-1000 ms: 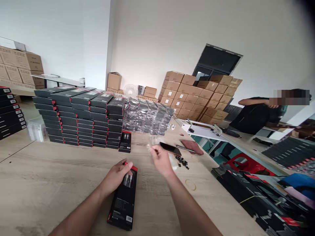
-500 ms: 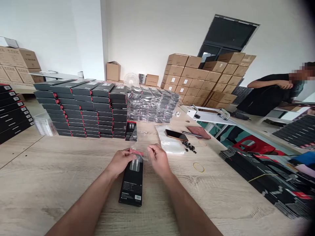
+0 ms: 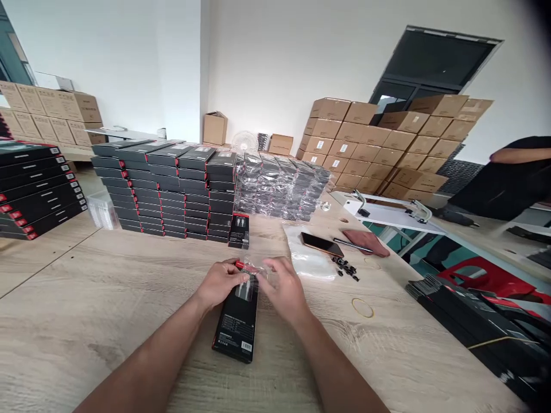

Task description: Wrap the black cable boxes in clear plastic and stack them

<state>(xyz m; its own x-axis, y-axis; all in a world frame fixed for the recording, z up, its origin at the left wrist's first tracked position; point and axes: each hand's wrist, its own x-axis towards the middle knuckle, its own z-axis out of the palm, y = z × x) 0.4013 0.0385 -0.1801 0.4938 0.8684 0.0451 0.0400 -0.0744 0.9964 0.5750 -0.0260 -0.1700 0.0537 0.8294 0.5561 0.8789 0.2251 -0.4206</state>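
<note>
Black box, white barcode label

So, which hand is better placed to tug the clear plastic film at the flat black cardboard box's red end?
Probably the right hand: its fingers are at the film, while the left hand is occupied gripping the box.

Box on table, before stack

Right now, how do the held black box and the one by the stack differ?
The held box is in the left hand; no hand touches the box by the stack. Clear plastic meets the held box's red end; none is evident on the other box. Both are black with red trim and pale plug shapes.
</note>
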